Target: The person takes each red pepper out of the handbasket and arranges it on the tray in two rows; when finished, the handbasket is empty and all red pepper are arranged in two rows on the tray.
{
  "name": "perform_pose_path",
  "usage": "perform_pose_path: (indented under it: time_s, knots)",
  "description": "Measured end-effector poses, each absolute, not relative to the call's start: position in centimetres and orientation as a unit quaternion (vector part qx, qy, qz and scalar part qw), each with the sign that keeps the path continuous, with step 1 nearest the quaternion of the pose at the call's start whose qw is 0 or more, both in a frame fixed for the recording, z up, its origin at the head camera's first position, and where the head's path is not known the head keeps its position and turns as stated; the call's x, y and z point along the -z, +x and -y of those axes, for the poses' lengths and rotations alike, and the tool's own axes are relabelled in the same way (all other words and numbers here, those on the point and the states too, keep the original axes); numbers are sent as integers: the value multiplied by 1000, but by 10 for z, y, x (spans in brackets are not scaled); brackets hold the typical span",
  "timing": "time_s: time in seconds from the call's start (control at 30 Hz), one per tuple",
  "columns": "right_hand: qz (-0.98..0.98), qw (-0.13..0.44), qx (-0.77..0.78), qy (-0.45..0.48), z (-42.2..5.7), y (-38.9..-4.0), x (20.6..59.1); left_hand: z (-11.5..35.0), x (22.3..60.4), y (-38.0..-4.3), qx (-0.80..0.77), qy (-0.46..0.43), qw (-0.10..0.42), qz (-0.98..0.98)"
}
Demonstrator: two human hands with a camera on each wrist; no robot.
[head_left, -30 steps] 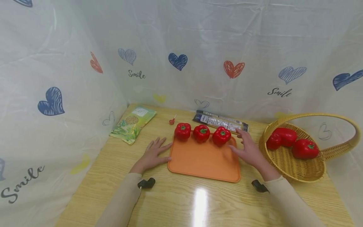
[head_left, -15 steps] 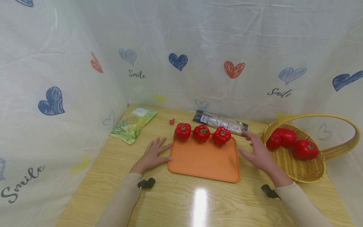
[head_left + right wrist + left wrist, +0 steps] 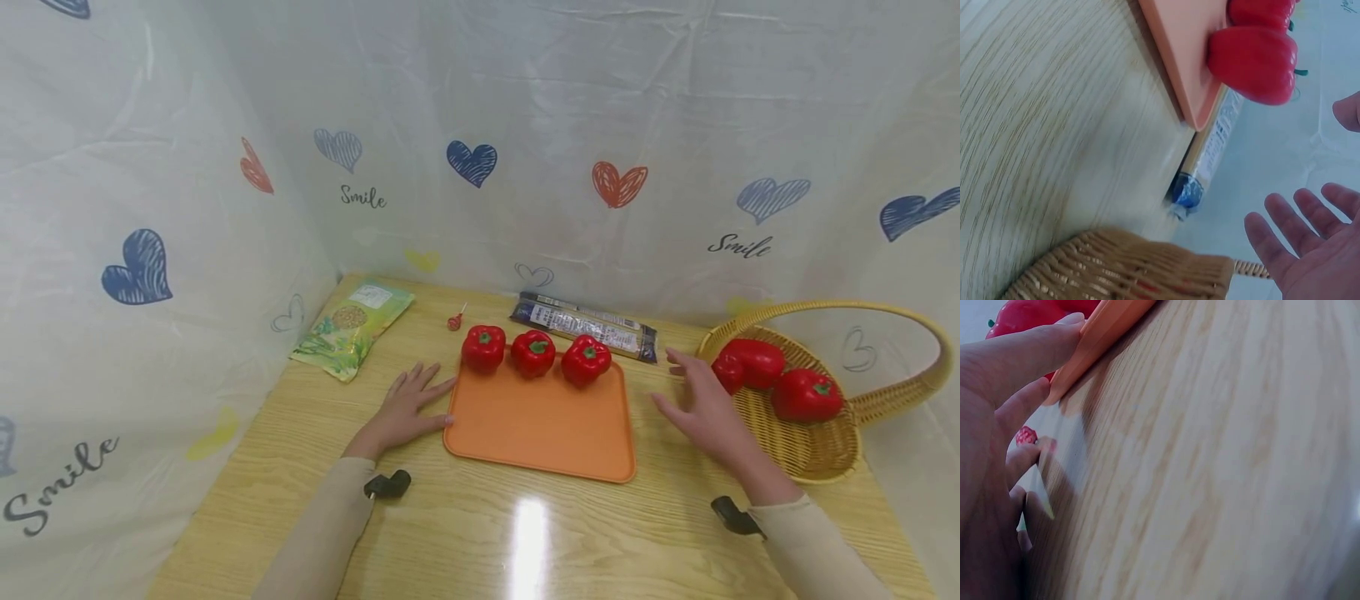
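Observation:
Three red bell peppers stand in a row along the far side of an orange tray (image 3: 540, 433): a left pepper (image 3: 483, 348), a middle pepper (image 3: 533, 353) and a right pepper (image 3: 586, 360). My left hand (image 3: 405, 408) rests at the tray's left edge, fingers spread, thumb and index fingertips right at the rim in the left wrist view. Between the tray and a wicker basket (image 3: 795, 450) is my right hand (image 3: 705, 408), its fingers apart and holding nothing. It overlaps the basket's left rim in the head view. More red peppers (image 3: 806, 394) lie inside the basket.
A green and yellow food bag (image 3: 352, 329) lies at the back left, with a small red lollipop (image 3: 454, 322) beside it. Long dark noodle packets (image 3: 585, 323) lie behind the tray. The basket's tall handle (image 3: 900, 383) arches over the right side. A patterned curtain surrounds the table.
My right hand has moved right, away from the right pepper and the tray, to beside the basket. The left hand, tray and peppers have stayed in place.

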State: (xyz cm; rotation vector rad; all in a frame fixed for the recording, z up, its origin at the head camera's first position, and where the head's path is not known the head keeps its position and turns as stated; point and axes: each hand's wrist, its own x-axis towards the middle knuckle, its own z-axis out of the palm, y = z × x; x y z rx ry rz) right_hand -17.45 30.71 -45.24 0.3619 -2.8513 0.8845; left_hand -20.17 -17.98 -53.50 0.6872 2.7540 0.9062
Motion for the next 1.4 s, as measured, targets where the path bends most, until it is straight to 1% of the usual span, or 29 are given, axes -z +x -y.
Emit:
perform_pose_path:
  time_s: [0.37,0.57,0.9,1.3,1.4]
  knots:
    - [945,99,-295,103,-327,-163,440,179,533,-201,-303,231,81,-921]
    - [954,103,-265,94,-339,-161,433,180,533,-200,-305,232,82,-920]
    - [970,60,-224,75,-362,-162,424,179,534,-201,-304,236,80,-920]
    - [974,21,-218,55,-392,-182,425,179,534,-201,-304,233,81,-920]
    - [975,18,-215,52,-398,-187,428,180,534,-201,-303,234,80,-920]
